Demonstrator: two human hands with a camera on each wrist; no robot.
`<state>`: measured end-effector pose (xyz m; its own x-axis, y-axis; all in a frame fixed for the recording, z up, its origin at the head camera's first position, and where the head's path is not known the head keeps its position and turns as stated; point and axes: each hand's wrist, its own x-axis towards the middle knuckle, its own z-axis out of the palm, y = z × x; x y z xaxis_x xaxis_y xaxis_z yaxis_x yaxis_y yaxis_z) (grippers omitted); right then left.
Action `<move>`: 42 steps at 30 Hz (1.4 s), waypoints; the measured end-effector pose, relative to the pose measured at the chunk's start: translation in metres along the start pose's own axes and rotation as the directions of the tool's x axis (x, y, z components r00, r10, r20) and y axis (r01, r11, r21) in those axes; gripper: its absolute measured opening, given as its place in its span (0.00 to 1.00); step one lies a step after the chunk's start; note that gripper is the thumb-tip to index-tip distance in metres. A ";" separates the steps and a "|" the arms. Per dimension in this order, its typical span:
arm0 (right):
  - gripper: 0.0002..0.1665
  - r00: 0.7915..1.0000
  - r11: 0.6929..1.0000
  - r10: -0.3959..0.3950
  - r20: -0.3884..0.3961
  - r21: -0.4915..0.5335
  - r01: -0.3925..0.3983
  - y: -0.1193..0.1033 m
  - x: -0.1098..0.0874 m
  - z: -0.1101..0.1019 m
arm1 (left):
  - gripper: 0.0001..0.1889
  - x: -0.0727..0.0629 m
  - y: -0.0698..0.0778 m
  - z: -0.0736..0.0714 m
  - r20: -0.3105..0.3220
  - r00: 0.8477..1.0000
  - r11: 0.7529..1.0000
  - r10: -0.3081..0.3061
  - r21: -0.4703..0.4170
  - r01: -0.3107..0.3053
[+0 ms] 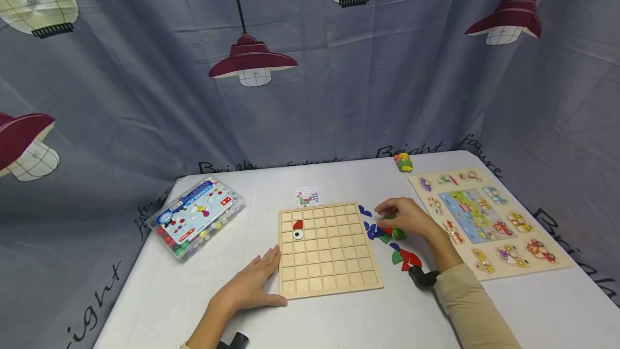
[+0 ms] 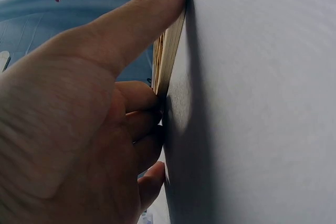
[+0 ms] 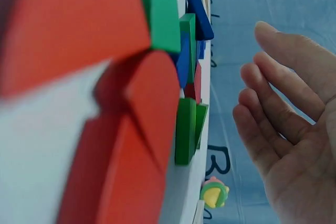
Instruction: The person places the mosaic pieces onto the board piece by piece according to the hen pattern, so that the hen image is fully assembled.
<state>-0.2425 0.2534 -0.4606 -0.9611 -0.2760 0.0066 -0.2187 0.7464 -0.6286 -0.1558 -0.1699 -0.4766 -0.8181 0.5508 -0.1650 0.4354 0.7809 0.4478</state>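
Observation:
A wooden grid board (image 1: 331, 255) lies on the white table. In its upper left cells are a red curved-edged piece (image 1: 297, 224) and, just below, a white disc with a dark dot (image 1: 298, 235). My left hand (image 1: 252, 283) rests on the table at the board's lower left, fingers and thumb touching its edge. To the right of the board, my right hand (image 1: 406, 214) hovers over loose blue, green and red pieces (image 1: 410, 259). In the right wrist view, its loosely bent fingers (image 3: 273, 140) hold nothing and stand apart from the pieces.
A clear plastic case of coloured parts (image 1: 198, 217) lies at the left. Behind the board is a small pattern card (image 1: 307, 196). On the right lies a wooden picture puzzle (image 1: 528, 252), with a small colourful toy (image 1: 403, 162) near the back edge.

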 end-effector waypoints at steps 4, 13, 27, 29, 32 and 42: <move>0.22 1.000 1.000 0.027 0.008 0.012 -0.027 0.001 -0.005 -0.003 | 0.60 0.000 -0.001 0.000 0.003 1.000 1.000 -0.003 0.003 0.003; 0.12 0.993 0.998 0.025 0.112 0.054 -0.031 0.011 -0.007 -0.004 | 0.60 0.001 0.000 0.000 0.006 1.000 1.000 0.001 -0.015 -0.001; 0.10 0.989 0.997 0.046 0.138 -0.065 -0.037 0.012 -0.011 -0.002 | 0.61 0.001 0.000 0.000 0.008 1.000 1.000 -0.004 -0.019 0.004; 0.09 0.989 0.996 0.043 0.145 -0.083 -0.031 0.010 -0.011 -0.002 | 0.61 0.001 -0.001 0.001 0.008 1.000 1.000 -0.007 -0.016 0.007; 0.09 0.986 0.994 0.060 0.155 -0.100 -0.045 0.007 -0.011 -0.003 | 0.61 0.001 -0.001 0.001 0.008 1.000 1.000 -0.006 -0.015 0.006; 0.11 0.981 0.991 0.100 0.165 -0.105 -0.083 0.004 -0.011 -0.002 | 0.61 0.001 -0.001 0.001 0.010 1.000 1.000 -0.002 -0.025 0.003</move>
<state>-0.2332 0.2606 -0.4620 -0.9372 -0.2961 -0.1844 -0.1544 0.8260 -0.5421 -0.1562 -0.1699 -0.4783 -0.8153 0.5520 -0.1750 0.4238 0.7747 0.4692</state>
